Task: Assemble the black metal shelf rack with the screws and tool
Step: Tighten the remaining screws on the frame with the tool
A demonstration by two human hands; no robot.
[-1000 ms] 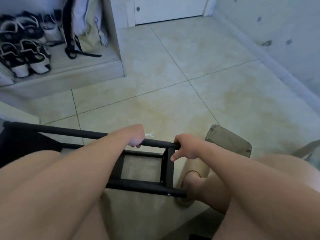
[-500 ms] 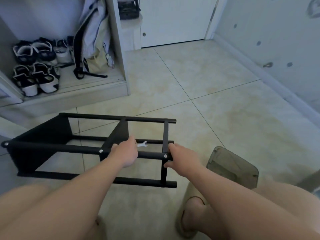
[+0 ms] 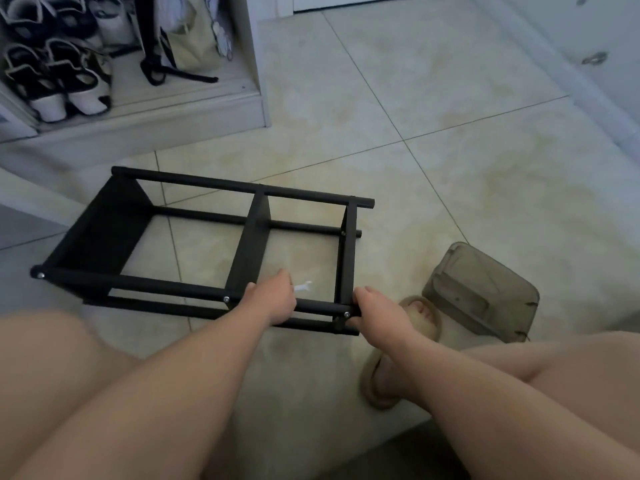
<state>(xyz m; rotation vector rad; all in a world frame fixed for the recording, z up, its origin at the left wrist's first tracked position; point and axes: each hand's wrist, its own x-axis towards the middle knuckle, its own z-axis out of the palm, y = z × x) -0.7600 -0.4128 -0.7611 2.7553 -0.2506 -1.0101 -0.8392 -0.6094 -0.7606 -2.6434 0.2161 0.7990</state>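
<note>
Tiled floor (image 3: pixel 450 168): one rack (image 3: pixel 247 244), two hands (image 3: pixel 273 303) (image 3: pixel 377 311)

Left grip (image 3: pixel 273 301) over rack (image 3: pixel 247 237) near rail: palm and the rail stretch beneath it hidden. White tool (image 3: pixel 305 286) inside rack frame, half behind left grip, blurred, type unclear. Right grip (image 3: pixel 375 308) hides rack's near-right rail end. Slipper (image 3: pixel 427 322) right of rack, heel under right forearm. Shoes (image 3: pixel 45 15) beyond rack, cut by top edge.

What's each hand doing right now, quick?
Left hand: gripping the shelf rack by its near top bar, small white wrench at its fingertips.
Right hand: gripping the same bar's right end.
</note>
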